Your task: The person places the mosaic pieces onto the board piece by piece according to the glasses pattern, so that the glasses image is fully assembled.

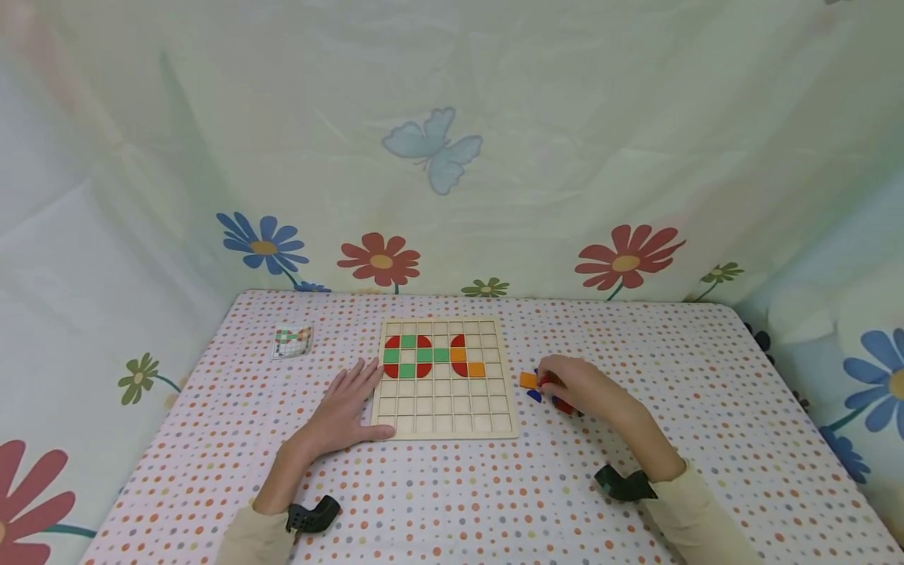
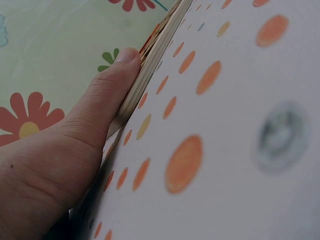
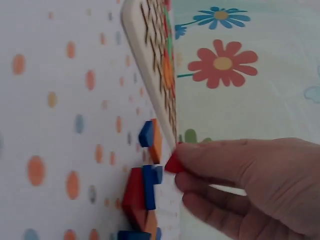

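Observation:
A square wooden grid board [image 1: 445, 408] lies on the table, with red, green and orange pieces in its upper cells. My left hand [image 1: 339, 412] rests at the board's left side, fingers spread; its thumb lies on the board's edge in the left wrist view. Right of the board, my right hand [image 1: 582, 386] pinches a small red piece [image 3: 173, 164] between thumb and fingers. Its exact shape is partly hidden. Beneath and beside that hand are loose pieces: an orange square [image 1: 527, 380], a blue rounded piece [image 1: 534, 396] and a red block [image 3: 134, 197].
A small printed card [image 1: 292, 342] with a coloured grid pattern lies left of the board. The table wears a dotted cloth [image 1: 452, 502]. Behind it hangs a curtain [image 1: 537, 157] with flowers and a butterfly.

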`<state>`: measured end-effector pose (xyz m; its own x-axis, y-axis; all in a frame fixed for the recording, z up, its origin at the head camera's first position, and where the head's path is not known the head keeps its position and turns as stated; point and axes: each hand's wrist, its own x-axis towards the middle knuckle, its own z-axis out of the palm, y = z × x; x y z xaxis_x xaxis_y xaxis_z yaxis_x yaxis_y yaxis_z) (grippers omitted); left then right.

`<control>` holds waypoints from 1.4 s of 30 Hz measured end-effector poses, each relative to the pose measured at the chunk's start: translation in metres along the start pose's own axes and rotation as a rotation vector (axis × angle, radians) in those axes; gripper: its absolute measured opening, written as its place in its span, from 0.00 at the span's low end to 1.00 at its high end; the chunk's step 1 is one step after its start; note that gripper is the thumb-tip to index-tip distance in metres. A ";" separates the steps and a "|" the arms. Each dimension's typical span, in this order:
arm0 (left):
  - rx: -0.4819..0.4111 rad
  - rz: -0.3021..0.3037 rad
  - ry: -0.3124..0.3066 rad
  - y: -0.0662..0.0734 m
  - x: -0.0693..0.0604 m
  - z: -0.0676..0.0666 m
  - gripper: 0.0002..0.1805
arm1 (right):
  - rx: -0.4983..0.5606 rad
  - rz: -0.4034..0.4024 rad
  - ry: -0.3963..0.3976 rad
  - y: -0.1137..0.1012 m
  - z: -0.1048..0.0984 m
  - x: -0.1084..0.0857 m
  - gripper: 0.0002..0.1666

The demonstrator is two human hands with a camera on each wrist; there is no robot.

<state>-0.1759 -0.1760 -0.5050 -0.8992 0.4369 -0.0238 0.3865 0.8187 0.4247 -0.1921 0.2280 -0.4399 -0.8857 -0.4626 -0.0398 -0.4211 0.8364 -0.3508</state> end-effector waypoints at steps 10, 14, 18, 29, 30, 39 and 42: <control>-0.008 0.005 0.005 0.000 0.001 -0.001 0.60 | 0.228 -0.078 0.115 -0.012 0.007 0.033 0.14; -0.013 0.009 0.008 0.001 0.001 -0.001 0.60 | 0.269 -0.081 0.072 -0.016 0.014 0.047 0.14; -0.014 0.014 0.010 0.001 0.001 0.000 0.59 | 0.280 -0.070 0.032 -0.020 0.018 0.055 0.15; -0.016 0.014 0.008 -0.001 0.001 0.000 0.60 | 0.252 -0.021 0.018 -0.019 0.025 0.059 0.14; -0.015 0.014 0.007 -0.001 0.001 0.000 0.60 | 0.254 -0.021 0.020 -0.018 0.026 0.059 0.14; -0.009 0.016 0.015 -0.002 0.000 0.001 0.60 | 0.208 -0.042 0.040 -0.020 0.027 0.058 0.12; -0.006 0.020 0.021 -0.002 0.000 0.002 0.59 | 0.199 -0.046 0.045 -0.020 0.028 0.058 0.12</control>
<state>-0.1763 -0.1775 -0.5075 -0.8957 0.4447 0.0040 0.4030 0.8079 0.4300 -0.2296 0.1759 -0.4611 -0.8760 -0.4818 0.0213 -0.4186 0.7377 -0.5297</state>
